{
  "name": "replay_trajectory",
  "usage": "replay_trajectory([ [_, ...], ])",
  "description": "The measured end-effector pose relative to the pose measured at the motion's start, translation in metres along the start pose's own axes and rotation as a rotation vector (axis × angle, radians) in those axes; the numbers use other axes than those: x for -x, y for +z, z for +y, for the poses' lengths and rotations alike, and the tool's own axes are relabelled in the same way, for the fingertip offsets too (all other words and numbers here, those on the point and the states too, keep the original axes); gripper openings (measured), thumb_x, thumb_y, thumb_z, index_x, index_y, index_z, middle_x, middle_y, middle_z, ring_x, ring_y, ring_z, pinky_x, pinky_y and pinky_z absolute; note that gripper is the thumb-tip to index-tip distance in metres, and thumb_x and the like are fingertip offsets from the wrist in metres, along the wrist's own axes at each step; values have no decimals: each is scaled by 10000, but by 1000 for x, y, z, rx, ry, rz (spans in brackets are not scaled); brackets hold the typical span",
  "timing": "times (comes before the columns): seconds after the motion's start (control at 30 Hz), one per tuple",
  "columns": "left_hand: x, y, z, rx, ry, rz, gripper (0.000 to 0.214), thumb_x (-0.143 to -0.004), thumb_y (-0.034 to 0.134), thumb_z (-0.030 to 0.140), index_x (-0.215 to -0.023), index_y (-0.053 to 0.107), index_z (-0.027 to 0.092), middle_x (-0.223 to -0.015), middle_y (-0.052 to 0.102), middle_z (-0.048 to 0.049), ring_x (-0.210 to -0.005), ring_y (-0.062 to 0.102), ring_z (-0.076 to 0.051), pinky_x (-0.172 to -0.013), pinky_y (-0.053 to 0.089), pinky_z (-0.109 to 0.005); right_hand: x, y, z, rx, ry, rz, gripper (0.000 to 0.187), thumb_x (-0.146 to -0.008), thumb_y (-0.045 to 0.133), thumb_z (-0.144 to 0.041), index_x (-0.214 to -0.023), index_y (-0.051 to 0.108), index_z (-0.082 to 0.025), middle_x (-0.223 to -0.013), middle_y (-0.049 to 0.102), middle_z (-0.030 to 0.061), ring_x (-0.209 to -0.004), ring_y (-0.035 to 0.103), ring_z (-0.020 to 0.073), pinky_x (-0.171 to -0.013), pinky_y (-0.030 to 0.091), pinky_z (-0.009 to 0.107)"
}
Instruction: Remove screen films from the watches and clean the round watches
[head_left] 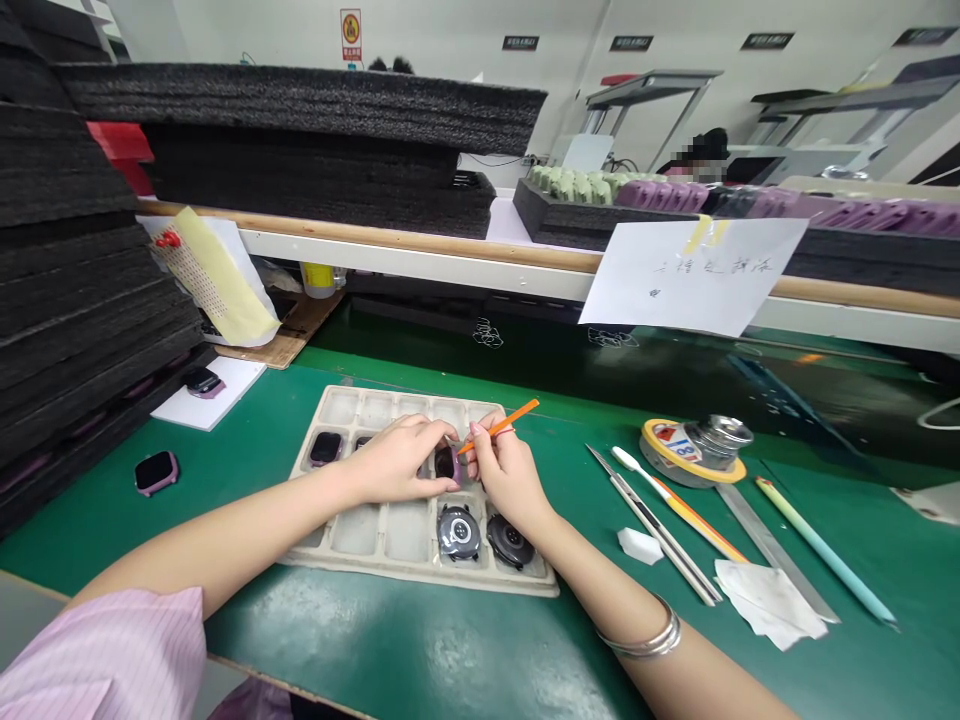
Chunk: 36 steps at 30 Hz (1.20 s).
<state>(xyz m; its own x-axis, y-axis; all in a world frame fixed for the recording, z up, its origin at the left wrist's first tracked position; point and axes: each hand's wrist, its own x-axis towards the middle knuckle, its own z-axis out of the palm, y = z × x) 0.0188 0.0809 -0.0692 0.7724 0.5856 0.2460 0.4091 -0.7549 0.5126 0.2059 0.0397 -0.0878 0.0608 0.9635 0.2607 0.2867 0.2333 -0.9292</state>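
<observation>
My left hand (405,458) grips a purple smartwatch case (448,464) between thumb and fingers, just above the tray. In my right hand (510,470) is a thin orange stick (517,413), pinched like a pen, its lower tip at the watch's edge. Below both hands lies a beige moulded tray (397,572) with square compartments. One dark square watch (325,448) sits in its left part; another beside it is partly covered by my left hand. Two round watches, a silver-backed one (458,532) and a black one (510,541), lie at the front right.
Right of the tray lie tweezers (660,530), a toothbrush (679,505), a steel ruler (780,555), a pen (825,550), crumpled tissue (769,600) and a tape roll (686,455). Leftward are a purple watch (156,472) and black foam stacks (67,250). A shelf (420,248) crosses behind.
</observation>
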Motion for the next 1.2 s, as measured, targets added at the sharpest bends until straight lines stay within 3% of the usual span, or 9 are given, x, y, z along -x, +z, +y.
replay_trajectory([
  [0.53,1,-2,4,-107,-8,27,449,-822,734,479,-1140,571,207,-1080,664,-91,-1045,608,-281,-907,489,-420,1,1,3,-20,-32,3,331,-978,564,-463,-812,585,-178,-649,564,-52,-546,537,102,-587,492,268],
  [0.7,4,-12,1,-207,-64,88,466,-804,689,626,-932,614,185,-961,627,-84,-973,571,-292,-889,463,-449,-1,1,9,-89,23,49,348,-1001,520,-482,-887,598,-163,-631,560,-61,-484,519,82,-522,481,240],
  [0.8,11,-17,-2,-254,-47,40,373,-861,657,568,-880,659,195,-930,606,-68,-966,555,-276,-897,449,-435,-3,1,11,-139,43,83,372,-998,506,-516,-909,581,-162,-634,556,-64,-469,515,78,-497,463,230],
  [0.97,23,-24,-3,-292,-1,-33,305,-896,641,502,-1029,697,234,-1021,592,-78,-1013,544,-282,-931,433,-447,-2,0,6,-173,28,78,382,-953,558,-553,-883,569,-178,-648,578,-58,-482,528,85,-500,444,229],
  [1.2,35,-32,-5,-204,43,-9,251,-894,671,414,-1062,667,227,-1073,656,-70,-1052,596,-252,-967,458,-401,-6,12,-4,-215,50,-44,313,-951,620,-452,-884,620,-146,-690,621,-40,-481,523,70,-490,466,217],
])
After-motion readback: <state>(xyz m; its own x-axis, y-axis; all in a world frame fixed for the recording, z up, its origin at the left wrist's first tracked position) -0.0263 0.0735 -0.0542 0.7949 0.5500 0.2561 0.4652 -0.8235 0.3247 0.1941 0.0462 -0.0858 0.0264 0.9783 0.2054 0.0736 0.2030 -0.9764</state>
